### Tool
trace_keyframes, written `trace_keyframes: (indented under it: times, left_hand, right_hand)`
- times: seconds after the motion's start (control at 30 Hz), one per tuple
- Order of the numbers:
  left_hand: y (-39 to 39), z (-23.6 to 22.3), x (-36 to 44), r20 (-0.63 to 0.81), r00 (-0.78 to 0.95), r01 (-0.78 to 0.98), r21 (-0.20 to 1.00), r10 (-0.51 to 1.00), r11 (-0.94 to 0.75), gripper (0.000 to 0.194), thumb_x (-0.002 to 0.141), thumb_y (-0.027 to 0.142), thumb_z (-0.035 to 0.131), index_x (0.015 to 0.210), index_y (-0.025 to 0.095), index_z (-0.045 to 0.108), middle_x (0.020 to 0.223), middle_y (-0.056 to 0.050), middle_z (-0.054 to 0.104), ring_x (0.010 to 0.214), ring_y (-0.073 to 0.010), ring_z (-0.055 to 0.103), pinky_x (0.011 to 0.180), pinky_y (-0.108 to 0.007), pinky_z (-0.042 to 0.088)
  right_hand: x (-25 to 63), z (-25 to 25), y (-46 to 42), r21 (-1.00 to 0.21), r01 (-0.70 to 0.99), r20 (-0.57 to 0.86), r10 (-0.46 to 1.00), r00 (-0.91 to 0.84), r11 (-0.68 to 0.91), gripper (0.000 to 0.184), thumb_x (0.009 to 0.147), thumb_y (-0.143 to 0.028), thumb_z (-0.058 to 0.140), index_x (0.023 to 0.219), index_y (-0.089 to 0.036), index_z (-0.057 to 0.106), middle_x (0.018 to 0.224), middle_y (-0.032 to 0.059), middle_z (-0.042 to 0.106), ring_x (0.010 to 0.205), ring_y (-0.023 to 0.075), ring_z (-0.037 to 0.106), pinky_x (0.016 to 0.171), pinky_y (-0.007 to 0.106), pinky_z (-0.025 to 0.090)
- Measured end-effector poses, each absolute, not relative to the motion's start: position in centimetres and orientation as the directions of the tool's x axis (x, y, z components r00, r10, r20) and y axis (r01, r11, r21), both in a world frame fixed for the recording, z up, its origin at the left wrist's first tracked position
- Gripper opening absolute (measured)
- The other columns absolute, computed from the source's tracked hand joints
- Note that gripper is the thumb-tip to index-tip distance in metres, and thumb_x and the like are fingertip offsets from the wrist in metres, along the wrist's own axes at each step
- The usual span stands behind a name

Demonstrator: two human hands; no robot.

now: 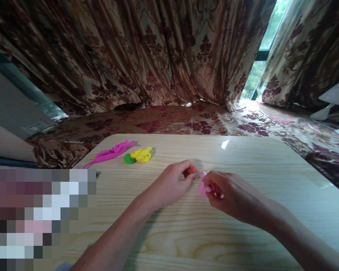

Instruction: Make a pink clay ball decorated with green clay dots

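Curtains [158,56] fill the background, top cut off by the frame. Counter [172,241] next in size: pale wood grain, far edge and rounded far corners visible, near edge out of frame. Pixelated block [31,222] at lower left masks what lies there, along with part of the counter's left edge. Patterned cloth [164,122] runs behind the far edge.

Room for moving: grain runs from the right forearm to the right edge, and in front between the forearms. Both hands work mid-counter, well apart from the edges.

Right hand [228,190]: thumb and fingers pinch the lower pink piece [202,190]; the part inside the grip is hidden. Left hand [176,178]: fingers curled, tips close to the thumb; cannot tell whether anything thin is between them.

Lamp [337,92] at far right, shade cut by the frame.

Magenta piece [111,153], long and twisted, lies near the far left corner. Yellow lump [142,154] to its right, folded, touching the green disc [129,159]. Smallest, the upper pink piece [203,174], between the hands, partly covered by the right fingers; full shape unclear.
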State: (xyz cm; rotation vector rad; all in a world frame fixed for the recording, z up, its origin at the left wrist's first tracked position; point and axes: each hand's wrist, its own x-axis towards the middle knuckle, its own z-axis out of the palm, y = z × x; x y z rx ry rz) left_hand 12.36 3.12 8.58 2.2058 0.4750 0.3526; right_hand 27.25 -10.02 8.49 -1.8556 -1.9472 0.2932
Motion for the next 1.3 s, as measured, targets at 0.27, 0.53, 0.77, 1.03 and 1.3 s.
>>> trace_keyframes:
  times: [0.27, 0.53, 0.77, 1.03, 1.3]
  left_hand:
    - [2.9, 8.4, 12.4, 0.059, 0.906, 0.216, 0.787, 0.420, -0.578, 0.020, 0.086, 0.022, 0.041, 0.090, 0.021, 0.061, 0.082, 0.001, 0.064, 0.074, -0.0126, 0.055, 0.066, -0.022, 0.039]
    - [2.6, 8.4, 12.4, 0.042, 0.914, 0.233, 0.758, 0.403, -0.609, 0.025, 0.085, 0.026, 0.043, 0.086, 0.017, 0.066, 0.078, -0.001, 0.065, 0.072, -0.0137, 0.056, 0.063, -0.023, 0.039]
    - [2.8, 8.6, 12.3, 0.070, 0.918, 0.230, 0.706, 0.389, -0.670, 0.024, 0.085, 0.022, 0.042, 0.087, 0.019, 0.066, 0.079, -0.001, 0.066, 0.071, -0.0141, 0.056, 0.064, -0.024, 0.039]
    - [2.4, 9.3, 12.3, 0.063, 0.918, 0.232, 0.716, 0.391, -0.659, 0.024, 0.084, 0.023, 0.043, 0.087, 0.018, 0.067, 0.079, -0.002, 0.066, 0.071, -0.0142, 0.056, 0.065, -0.024, 0.039]
    - [2.3, 9.2, 12.5, 0.055, 0.916, 0.232, 0.735, 0.397, -0.637, 0.023, 0.084, 0.024, 0.045, 0.085, 0.018, 0.067, 0.076, -0.001, 0.065, 0.070, -0.0142, 0.055, 0.064, -0.024, 0.039]
  right_hand:
    - [27.2, 8.1, -9.7, -0.450, 0.888, 0.114, 0.992, -0.045, 0.092, 0.011, 0.083, -0.011, 0.050, 0.074, -0.018, 0.049, 0.065, -0.0031, 0.051, 0.055, 0.0087, 0.040, 0.053, 0.023, 0.026]
    - [27.2, 8.7, -9.7, -0.438, 0.893, 0.113, 0.992, -0.063, 0.106, 0.013, 0.086, -0.014, 0.051, 0.074, -0.016, 0.053, 0.074, 0.0009, 0.056, 0.062, 0.0107, 0.047, 0.057, 0.024, 0.030]
    - [27.5, 9.9, -10.4, -0.455, 0.873, 0.131, 0.983, -0.130, 0.176, 0.015, 0.085, -0.009, 0.049, 0.088, -0.018, 0.061, 0.090, 0.0057, 0.059, 0.080, 0.0162, 0.056, 0.069, 0.027, 0.042]
    - [27.5, 9.7, -10.2, -0.419, 0.901, 0.099, 0.992, -0.080, 0.114, 0.017, 0.088, -0.016, 0.050, 0.072, -0.017, 0.055, 0.070, -0.0006, 0.056, 0.058, 0.0101, 0.048, 0.054, 0.022, 0.031]
    - [27.0, 8.6, -9.7, -0.379, 0.918, 0.137, 0.988, -0.066, 0.114, 0.019, 0.086, -0.015, 0.051, 0.067, -0.015, 0.051, 0.066, -0.0009, 0.055, 0.055, 0.0089, 0.043, 0.054, 0.024, 0.027]
